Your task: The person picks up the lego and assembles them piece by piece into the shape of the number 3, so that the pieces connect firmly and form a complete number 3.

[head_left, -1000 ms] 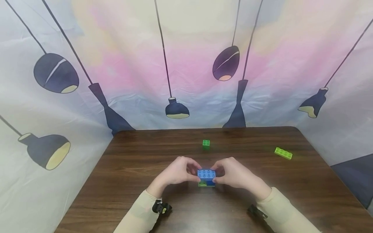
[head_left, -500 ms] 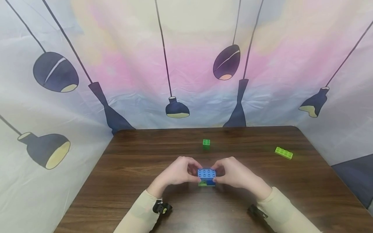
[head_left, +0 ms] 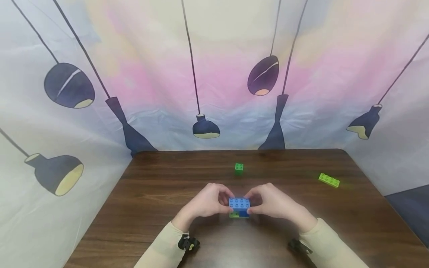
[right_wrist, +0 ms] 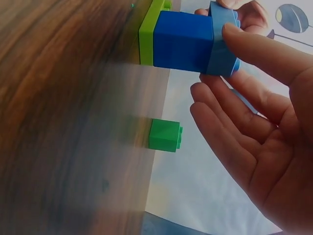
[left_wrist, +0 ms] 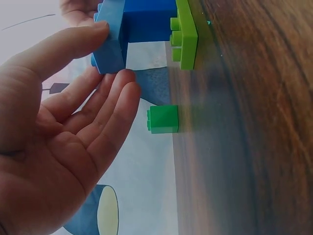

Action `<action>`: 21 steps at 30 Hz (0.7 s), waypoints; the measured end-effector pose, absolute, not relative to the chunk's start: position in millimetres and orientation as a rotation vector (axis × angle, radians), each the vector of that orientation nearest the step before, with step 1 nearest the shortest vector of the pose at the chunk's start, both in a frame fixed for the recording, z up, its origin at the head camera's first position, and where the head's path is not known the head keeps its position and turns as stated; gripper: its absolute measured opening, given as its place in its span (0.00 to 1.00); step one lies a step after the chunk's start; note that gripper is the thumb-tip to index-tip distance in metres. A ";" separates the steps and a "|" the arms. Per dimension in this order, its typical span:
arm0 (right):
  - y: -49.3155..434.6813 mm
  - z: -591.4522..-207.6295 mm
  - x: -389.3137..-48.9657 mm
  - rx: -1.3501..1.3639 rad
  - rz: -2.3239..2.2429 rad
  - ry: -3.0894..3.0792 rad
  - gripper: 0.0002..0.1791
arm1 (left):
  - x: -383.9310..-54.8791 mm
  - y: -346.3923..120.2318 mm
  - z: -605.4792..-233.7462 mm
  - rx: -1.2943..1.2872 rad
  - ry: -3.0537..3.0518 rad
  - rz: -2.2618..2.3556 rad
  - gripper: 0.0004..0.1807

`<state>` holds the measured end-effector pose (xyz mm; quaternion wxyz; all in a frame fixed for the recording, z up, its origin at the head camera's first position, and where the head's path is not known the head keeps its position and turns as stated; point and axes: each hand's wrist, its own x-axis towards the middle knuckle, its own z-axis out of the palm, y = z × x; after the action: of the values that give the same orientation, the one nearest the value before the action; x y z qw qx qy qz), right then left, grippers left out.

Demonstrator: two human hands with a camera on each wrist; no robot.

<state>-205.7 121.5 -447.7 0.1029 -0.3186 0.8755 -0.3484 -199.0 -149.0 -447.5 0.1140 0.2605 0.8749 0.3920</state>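
Note:
In the head view, a light blue studded building plate point(head_left: 239, 203) forms the top of a small stack. My left hand point(head_left: 209, 201) pinches its left end between thumb and fingers. The opposite end is pinched the same way by my right hand point(head_left: 273, 201). Under it sits a dark blue brick point(right_wrist: 183, 41), on the right part of a lime green plate point(left_wrist: 189, 36) at the bottom. Both wrist views show the light blue plate overhanging a gap on the left, where the lime studs are bare.
Beyond the stack stands a small green brick point(head_left: 239, 169). Another lime green plate point(head_left: 329, 180) lies toward the right edge of the brown wooden table point(head_left: 161, 178). A cloth printed with lamps point(head_left: 167, 74) hangs behind the table.
The head view has shifted slightly, so everything appears a little lower. Both hands keep their pinch on the light blue plate, and the stack looks the same.

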 end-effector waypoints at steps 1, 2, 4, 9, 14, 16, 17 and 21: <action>123.6 -448.6 -206.7 -0.955 -1.031 2.569 0.17 | -198.7 -148.4 -447.8 0.763 2.565 1.150 0.15; 126.1 -448.8 -207.9 -0.974 -1.042 2.547 0.18 | -198.3 -147.8 -447.6 0.760 2.565 1.149 0.15; 132.1 -448.9 -211.7 -0.992 -1.073 2.488 0.20 | -198.1 -147.1 -447.9 0.757 2.564 1.151 0.15; 150.4 -449.8 -227.5 -0.909 -1.110 2.389 0.27 | -197.4 -146.6 -450.2 0.751 2.557 1.165 0.15; 157.6 -462.4 -251.2 -0.786 -1.136 2.433 0.27 | -196.5 -147.6 -451.8 0.743 2.542 1.173 0.15; 155.5 -469.5 -263.1 -0.726 -1.171 2.467 0.28 | -197.1 -148.4 -451.7 0.750 2.547 1.170 0.15; 153.7 -473.0 -269.4 -0.692 -1.189 2.489 0.29 | -197.6 -148.8 -451.4 0.752 2.550 1.169 0.15; 143.3 -482.7 -291.3 -0.550 -1.266 2.538 0.32 | -199.9 -150.4 -450.7 0.775 2.555 1.170 0.15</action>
<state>-291.3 143.3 -482.7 0.1258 -0.1887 0.8715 -0.4348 -199.9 -150.4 -450.7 0.1131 0.2643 0.8708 0.3988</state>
